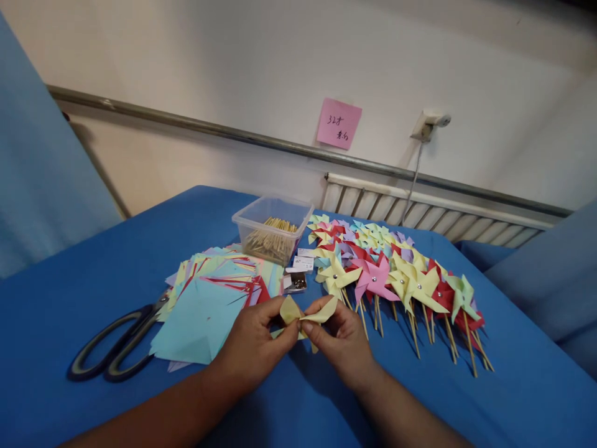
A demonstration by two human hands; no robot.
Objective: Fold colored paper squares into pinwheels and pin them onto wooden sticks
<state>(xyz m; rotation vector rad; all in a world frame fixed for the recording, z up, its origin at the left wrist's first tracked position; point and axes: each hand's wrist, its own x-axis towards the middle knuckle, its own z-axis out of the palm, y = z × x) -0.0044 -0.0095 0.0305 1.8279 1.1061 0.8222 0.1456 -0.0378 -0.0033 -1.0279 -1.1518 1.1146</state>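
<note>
Between my two hands is a pale yellow paper pinwheel (321, 313), its corners folded in toward the middle. My left hand (254, 336) pinches it from the left, thumb and fingertips closed near its centre. From the right, my right hand (342, 342) also pinches the paper, its thumb meeting the left one. Whether a pin sits in the centre is hidden by the fingers. Cut coloured paper squares (200, 317) lie piled beside my left hand, a light blue one on top. Beyond the hands stands a small open box of pins (295, 282).
Large dark-handled scissors (116, 342) rest at the left, blades under the paper. A clear plastic box (240, 218) holds many short sticks. Finished pinwheels (375, 278) on sticks lie in rows at the right. All stand on a blue-covered table (298, 398) before a radiator (373, 202).
</note>
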